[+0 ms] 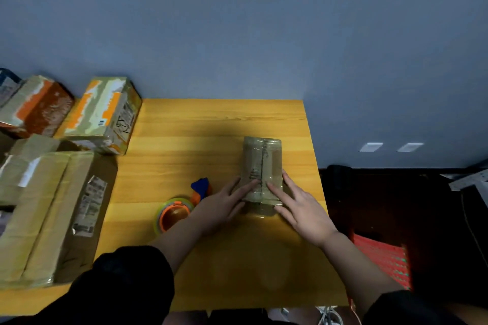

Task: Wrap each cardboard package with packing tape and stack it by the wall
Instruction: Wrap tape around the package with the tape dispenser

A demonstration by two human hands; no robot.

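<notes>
**Both hands flat on a taped package**

A small cardboard package [262,169], already glossy with clear tape and marked by a dark line down its middle, lies on the wooden surface [184,145], right of centre and set lengthwise away from the person. It sits apart from the blue wall [237,21] behind the surface.

The left hand [224,203] lies at the package's near left edge, fingers straight, with the fingertips resting on its top. The right hand [301,208] mirrors it at the near right edge, fingers spread and straight across the top and near corner. Neither grip is clenched: both are released, pressing flat and grasping nothing. Dark sleeves [126,280] are pushed up both forearms.

Just left of the left hand lies a tape dispenser [182,206], an orange-cored roll with a blue and orange handle, touching nothing else that can be made out.

Along the left side of the surface stand other boxes: a large brown box [52,208] with a printed label nearest the person, an orange-and-white printed box [105,113] against the wall, and another orange box [34,105] further left. A red mesh object [383,258] shows on the dark floor to the right.
</notes>
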